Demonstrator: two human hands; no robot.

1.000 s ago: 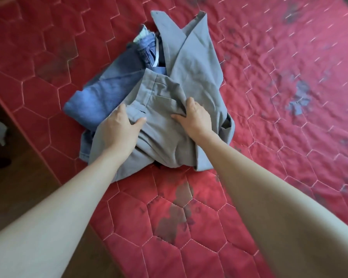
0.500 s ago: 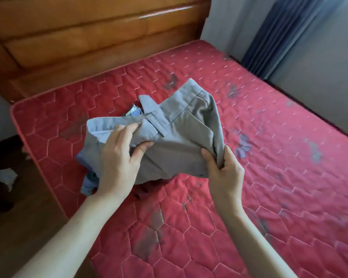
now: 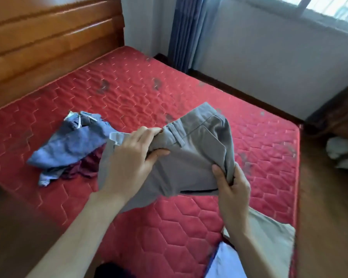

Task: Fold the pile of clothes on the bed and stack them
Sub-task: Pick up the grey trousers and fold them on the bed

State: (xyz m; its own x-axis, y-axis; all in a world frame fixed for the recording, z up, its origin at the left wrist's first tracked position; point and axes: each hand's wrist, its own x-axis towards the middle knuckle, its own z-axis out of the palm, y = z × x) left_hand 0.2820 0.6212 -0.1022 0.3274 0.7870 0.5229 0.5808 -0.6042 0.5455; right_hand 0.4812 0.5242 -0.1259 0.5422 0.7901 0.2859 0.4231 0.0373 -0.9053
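Observation:
Grey trousers (image 3: 191,155) hang in the air above the red quilted mattress (image 3: 149,93). My left hand (image 3: 131,157) grips their waistband near a belt loop. My right hand (image 3: 231,185) pinches the folded right edge of the cloth. To the left lies the rest of the pile (image 3: 72,145): a blue garment on top, with dark red cloth showing under it. At the near right corner of the bed lie a folded beige garment (image 3: 273,243) and a white and blue one (image 3: 225,261), partly hidden behind my right forearm.
A wooden headboard (image 3: 48,41) runs along the far left. A white wall, a blue curtain (image 3: 187,31) and a window stand beyond the bed. The wooden floor lies left and right of the mattress, with white cloth (image 3: 342,153) on the floor at the right.
The grey trousers have been lifted off the pile and carried to the right. The blue and dark red clothes under them are now uncovered. The view has tilted up towards the wall.

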